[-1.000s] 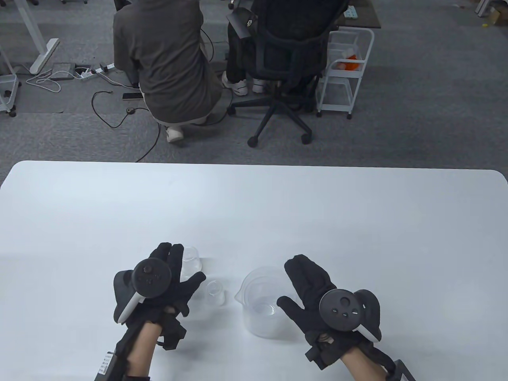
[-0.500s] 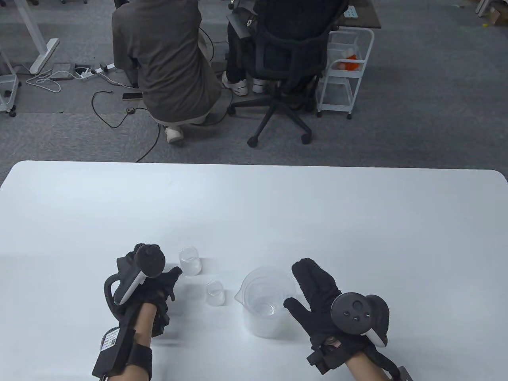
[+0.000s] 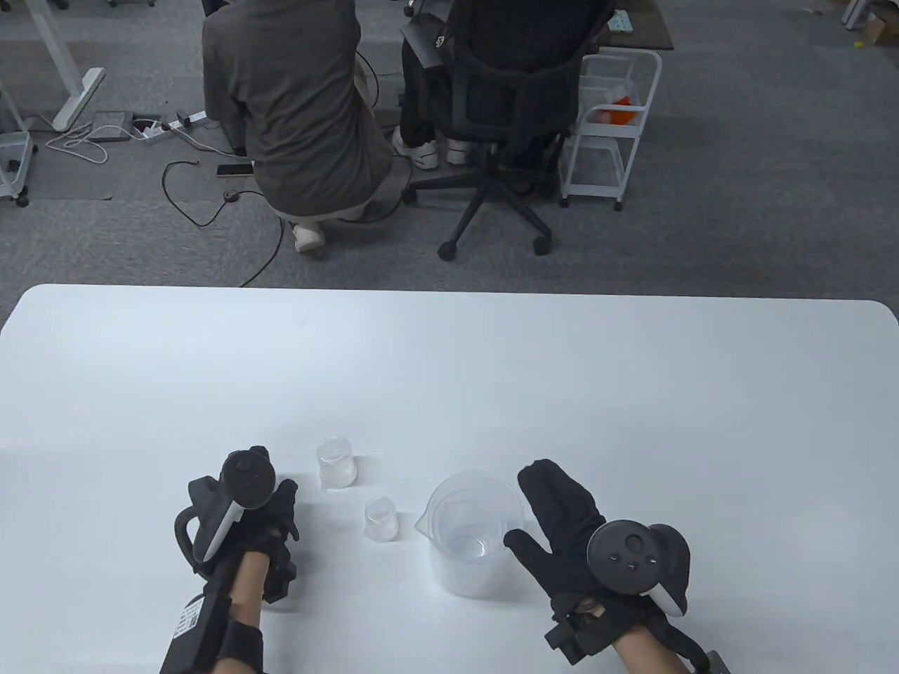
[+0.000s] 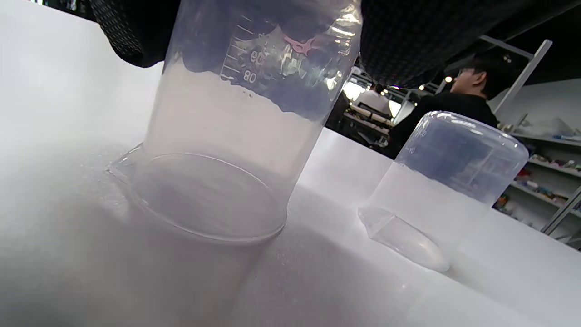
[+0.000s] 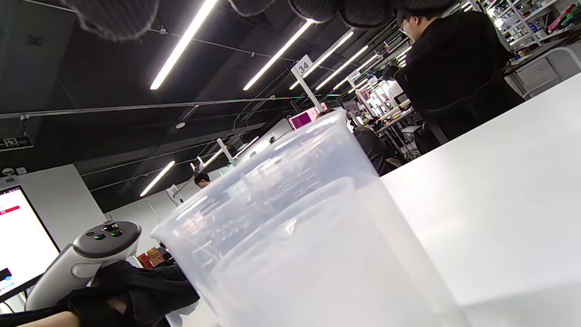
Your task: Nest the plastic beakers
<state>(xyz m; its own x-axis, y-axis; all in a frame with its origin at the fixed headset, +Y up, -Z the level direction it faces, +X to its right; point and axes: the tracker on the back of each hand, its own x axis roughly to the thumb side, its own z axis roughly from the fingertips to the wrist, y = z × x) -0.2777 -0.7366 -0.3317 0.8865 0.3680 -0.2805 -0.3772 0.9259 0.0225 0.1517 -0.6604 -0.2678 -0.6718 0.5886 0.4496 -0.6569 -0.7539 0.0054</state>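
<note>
left hand [image 3: 270, 512] fingers – cannot tell | right hand [image 3: 562, 523] fingers wide – beside large beaker [image 3: 469, 537]

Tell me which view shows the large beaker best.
Table view: the large beaker shows whole, rim and spout included, beside the right hand. Right wrist view shows only its wall, close and cropped. Left wrist view does not show it.
</note>
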